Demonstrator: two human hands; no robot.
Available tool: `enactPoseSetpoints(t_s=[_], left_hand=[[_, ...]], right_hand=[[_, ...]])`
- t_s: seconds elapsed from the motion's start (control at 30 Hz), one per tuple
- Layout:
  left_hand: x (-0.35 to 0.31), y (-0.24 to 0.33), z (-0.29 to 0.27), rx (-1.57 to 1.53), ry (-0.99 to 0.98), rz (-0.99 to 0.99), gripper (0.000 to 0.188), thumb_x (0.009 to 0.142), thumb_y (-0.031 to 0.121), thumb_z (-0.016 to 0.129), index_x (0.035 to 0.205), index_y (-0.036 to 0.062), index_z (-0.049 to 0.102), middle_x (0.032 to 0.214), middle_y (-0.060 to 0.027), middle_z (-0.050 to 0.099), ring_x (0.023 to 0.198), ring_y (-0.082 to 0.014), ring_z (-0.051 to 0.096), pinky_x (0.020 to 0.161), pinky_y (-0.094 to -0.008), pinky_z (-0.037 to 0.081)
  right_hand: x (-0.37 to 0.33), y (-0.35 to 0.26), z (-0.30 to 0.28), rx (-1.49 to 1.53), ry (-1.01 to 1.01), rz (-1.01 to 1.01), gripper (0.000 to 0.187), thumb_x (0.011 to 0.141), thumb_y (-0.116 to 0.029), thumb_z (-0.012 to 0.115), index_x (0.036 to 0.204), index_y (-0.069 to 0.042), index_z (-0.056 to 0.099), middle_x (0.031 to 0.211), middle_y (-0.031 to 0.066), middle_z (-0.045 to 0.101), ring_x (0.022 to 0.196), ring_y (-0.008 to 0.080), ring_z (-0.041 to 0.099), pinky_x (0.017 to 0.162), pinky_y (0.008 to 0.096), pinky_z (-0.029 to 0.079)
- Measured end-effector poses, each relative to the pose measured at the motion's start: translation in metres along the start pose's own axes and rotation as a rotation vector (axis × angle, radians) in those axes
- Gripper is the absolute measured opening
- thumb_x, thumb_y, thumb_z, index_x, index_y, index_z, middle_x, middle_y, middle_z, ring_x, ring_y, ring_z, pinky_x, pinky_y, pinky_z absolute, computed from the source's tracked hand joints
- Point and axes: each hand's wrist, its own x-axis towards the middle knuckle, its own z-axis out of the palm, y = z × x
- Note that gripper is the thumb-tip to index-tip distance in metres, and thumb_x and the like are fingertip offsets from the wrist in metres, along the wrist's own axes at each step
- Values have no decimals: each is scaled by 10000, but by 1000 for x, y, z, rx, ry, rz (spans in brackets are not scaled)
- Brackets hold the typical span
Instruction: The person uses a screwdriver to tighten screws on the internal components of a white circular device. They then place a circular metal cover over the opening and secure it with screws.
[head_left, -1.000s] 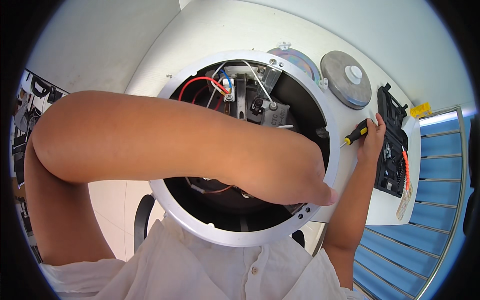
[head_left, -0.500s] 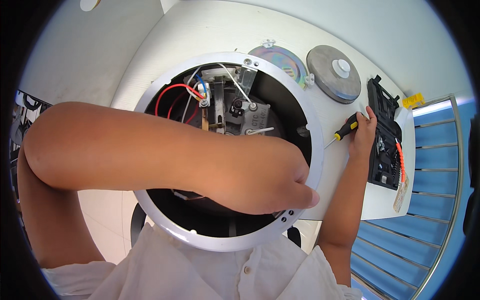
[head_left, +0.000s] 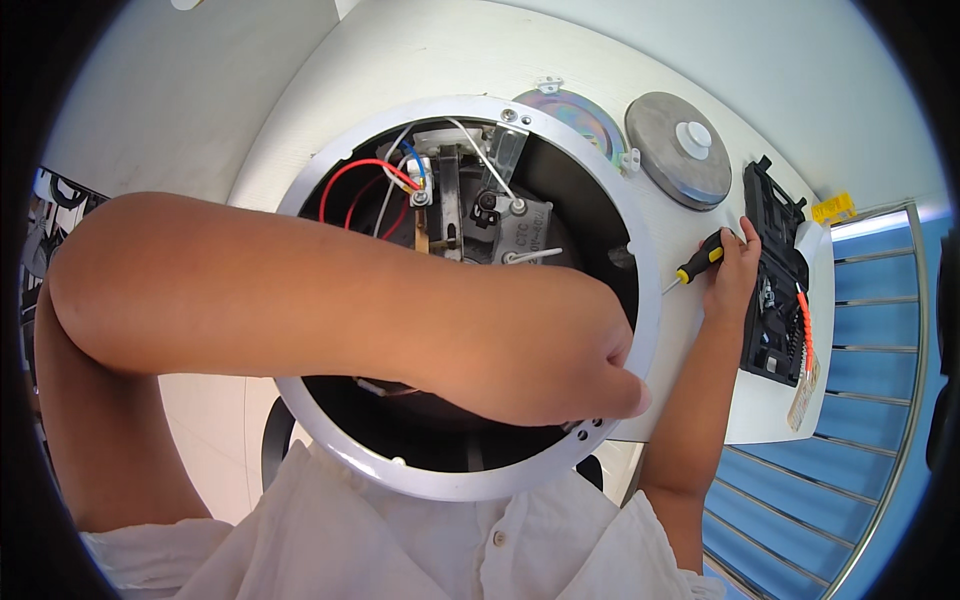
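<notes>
One screwdriver I grip in my right hand; under my left hand, whose closure I cannot tell, lies the drum, perhaps steadied, so next move calls for firm hold.

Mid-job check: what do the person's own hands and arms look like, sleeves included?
The left hand and right hand are ungloved, with no watch showing. The left sleeve and right sleeve are white, loose and wrinkled, matching the buttoned shirt.
</notes>
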Motion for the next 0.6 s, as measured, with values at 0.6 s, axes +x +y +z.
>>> enactPoseSetpoints(t_s=[0.6], left_hand=[[3,-2,3,-5,74,85,557,943,420,448,651,-47,533,568,-104,485,540,-181,445,547,-336,396]], right_hand=[[1,3,3,7,15,-9,406,908,-63,535,1291,-63,400,924,70,491,750,159,585,679,298,537]])
